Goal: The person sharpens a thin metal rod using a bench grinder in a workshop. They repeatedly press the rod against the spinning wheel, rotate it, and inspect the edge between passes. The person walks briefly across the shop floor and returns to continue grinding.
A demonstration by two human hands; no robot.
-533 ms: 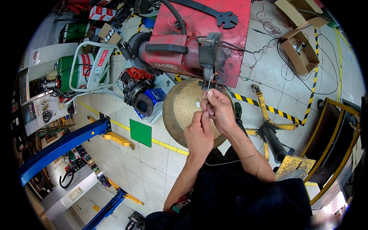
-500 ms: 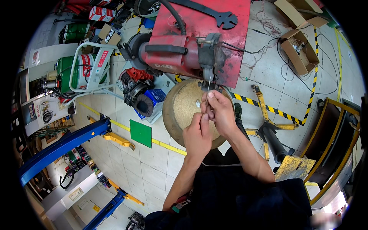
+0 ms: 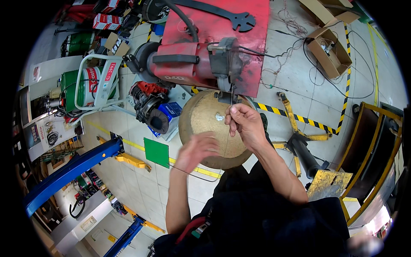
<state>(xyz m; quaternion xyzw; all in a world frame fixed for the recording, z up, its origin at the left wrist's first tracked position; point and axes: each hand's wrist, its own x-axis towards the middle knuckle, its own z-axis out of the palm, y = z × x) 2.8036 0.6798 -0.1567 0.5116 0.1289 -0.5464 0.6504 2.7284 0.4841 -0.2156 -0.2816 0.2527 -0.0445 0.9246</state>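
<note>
My right hand [image 3: 243,120] pinches a thin bent metal rod [image 3: 232,100], upright, its top at the dark wheel end of a red bench grinder [image 3: 180,73]. I can't tell whether it touches the wheel. The rod's long lower part curves away below my hands. My left hand [image 3: 201,146], blurred, is apart from the right one with fingers spread, nothing visibly in them. Beneath both hands is a round drum [image 3: 199,156] with a pale granular top [image 3: 205,118].
A red board [image 3: 252,70] bears a black flat tool [image 3: 242,21]. Left stand an engine part [image 3: 139,96], a green drum [image 3: 68,90] and blue lift arm [image 3: 72,171]. Cardboard boxes [image 3: 317,51] and cables lie upper right; a yellow-black jack [image 3: 310,154] and framed rack [image 3: 364,154] are right.
My left hand has left the rod, moving down and left, and has opened. My right hand still holds the rod. The view has shifted slightly.
</note>
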